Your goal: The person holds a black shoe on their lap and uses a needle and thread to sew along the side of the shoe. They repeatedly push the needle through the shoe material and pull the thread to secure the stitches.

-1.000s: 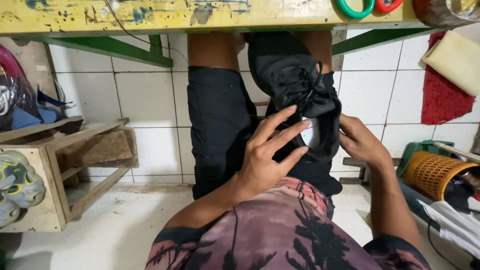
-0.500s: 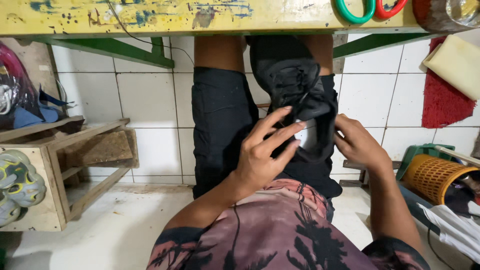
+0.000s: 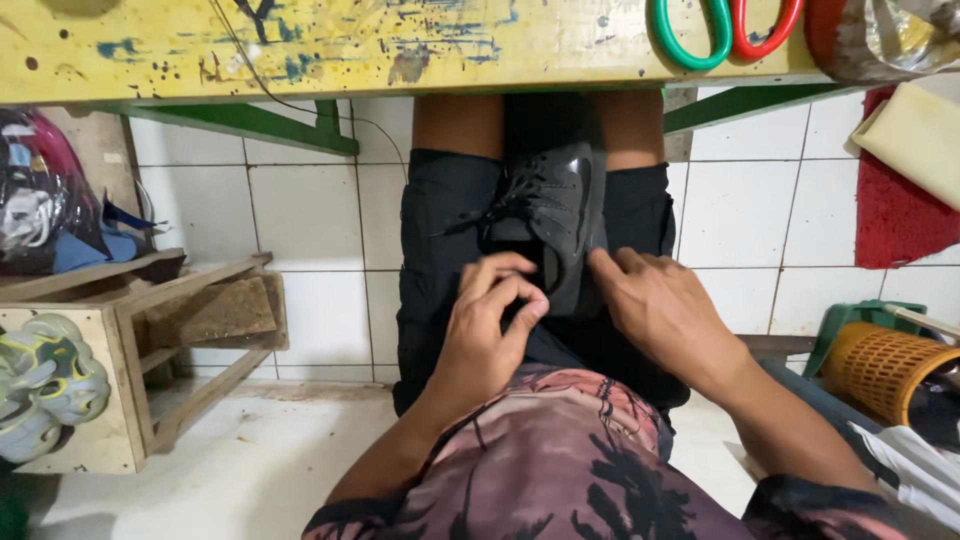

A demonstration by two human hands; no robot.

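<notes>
Below the yellow paint-spattered counter point(image 3: 300, 50) edge, one black laced leather shoe point(image 3: 550, 225) lies on the lap; left hand point(image 3: 490, 335) fingers pinch together beside it, right hand point(image 3: 665, 310) fingers rest spread against its side.

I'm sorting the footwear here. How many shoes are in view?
2. A black laced shoe lies on the person's lap, with the left hand and right hand at its near end. A grey-and-yellow sneaker sits at the left edge. Others may be hidden.
</notes>
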